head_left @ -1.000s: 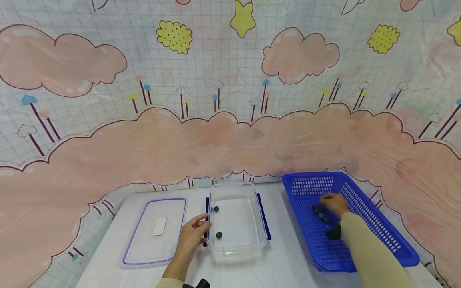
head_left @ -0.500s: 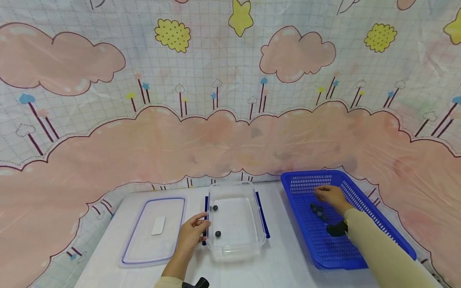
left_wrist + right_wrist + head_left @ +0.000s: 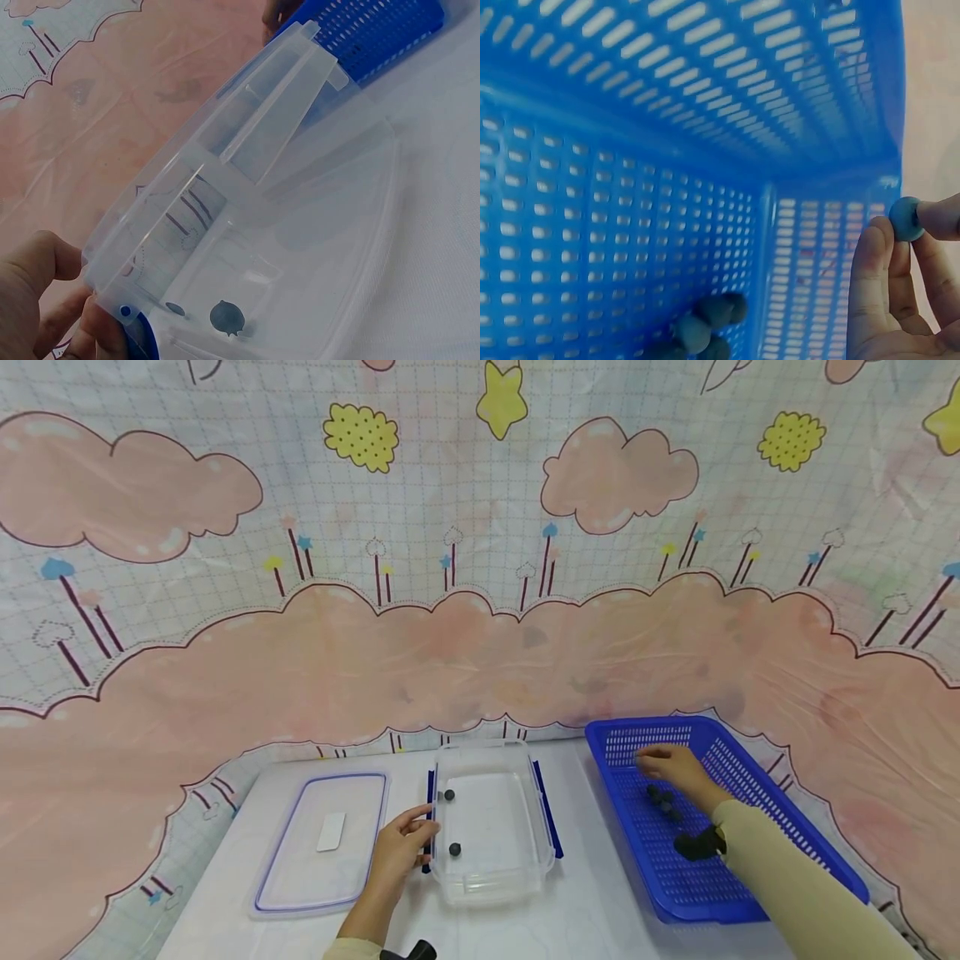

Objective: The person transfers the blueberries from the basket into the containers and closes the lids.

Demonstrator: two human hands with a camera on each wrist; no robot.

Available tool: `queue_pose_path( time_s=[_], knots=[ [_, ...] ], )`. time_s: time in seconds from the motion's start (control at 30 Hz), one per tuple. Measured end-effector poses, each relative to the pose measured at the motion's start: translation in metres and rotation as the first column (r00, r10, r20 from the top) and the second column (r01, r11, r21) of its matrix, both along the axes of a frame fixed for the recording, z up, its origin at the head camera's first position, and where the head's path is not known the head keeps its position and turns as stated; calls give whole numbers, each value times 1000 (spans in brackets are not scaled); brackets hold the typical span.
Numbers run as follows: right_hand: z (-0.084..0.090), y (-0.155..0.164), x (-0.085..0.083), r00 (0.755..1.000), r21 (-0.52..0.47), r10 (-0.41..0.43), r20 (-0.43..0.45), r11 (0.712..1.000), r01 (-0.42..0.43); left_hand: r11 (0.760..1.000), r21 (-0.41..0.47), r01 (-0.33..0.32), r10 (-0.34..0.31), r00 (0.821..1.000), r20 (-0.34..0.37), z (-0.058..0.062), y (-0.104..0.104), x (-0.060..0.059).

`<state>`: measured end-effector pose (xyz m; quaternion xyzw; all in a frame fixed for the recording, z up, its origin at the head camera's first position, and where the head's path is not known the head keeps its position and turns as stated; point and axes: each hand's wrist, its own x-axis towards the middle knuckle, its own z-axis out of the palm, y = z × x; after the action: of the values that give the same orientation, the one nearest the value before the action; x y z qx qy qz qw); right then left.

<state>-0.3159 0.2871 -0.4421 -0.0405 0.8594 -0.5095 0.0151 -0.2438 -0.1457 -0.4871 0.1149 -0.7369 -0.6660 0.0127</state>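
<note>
Between my right thumb and fingertips is a blueberry (image 3: 906, 219); my right hand (image 3: 671, 767) pinches it above the far part of the blue basket (image 3: 701, 893). Several more blueberries (image 3: 695, 332) lie together on the basket floor. A clear plastic box (image 3: 495, 881) with blue side latches stands uncovered on the table. Two blueberries rest inside near its left wall, a nearer blueberry (image 3: 455, 849) and a farther blueberry (image 3: 449, 795). My left hand (image 3: 397, 852) holds the box's left side by the rim, its fingers beside the blue latch (image 3: 141, 334).
Left of the box, a clear lid (image 3: 300, 881) with a blue seal lies flat, a white label on it. The white table (image 3: 592, 893) backs onto a patterned cloth (image 3: 480, 660). High slotted walls enclose the basket.
My right hand has risen from the blueberry cluster and shifted left and away within the basket, carrying one blueberry. The left hand and the box stay put.
</note>
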Motion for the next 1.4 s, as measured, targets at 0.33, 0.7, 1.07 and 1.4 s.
queue_pose_path(
  time_s=[0.33, 0.7, 1.07, 1.4],
  knots=[
    [14, -23, 7, 999, -34, 53, -12, 998, -54, 1000, 5, 5, -5, 1000, 4, 0, 0, 0],
    [24, -48, 8, 993, -52, 108, -38, 993, -110, 1000, -7, 7, -7, 1000, 4, 0, -1, 0],
    [23, -65, 5, 993, -42, 115, -32, 992, -117, 1000, 1, 8, -8, 1000, 17, 1, -1, -1],
    [20, -87, -7, 993, -88, 117, 12, 989, -116, 1000, 2, 8, -8, 1000, 20, 3, 0, -2]
  ],
)
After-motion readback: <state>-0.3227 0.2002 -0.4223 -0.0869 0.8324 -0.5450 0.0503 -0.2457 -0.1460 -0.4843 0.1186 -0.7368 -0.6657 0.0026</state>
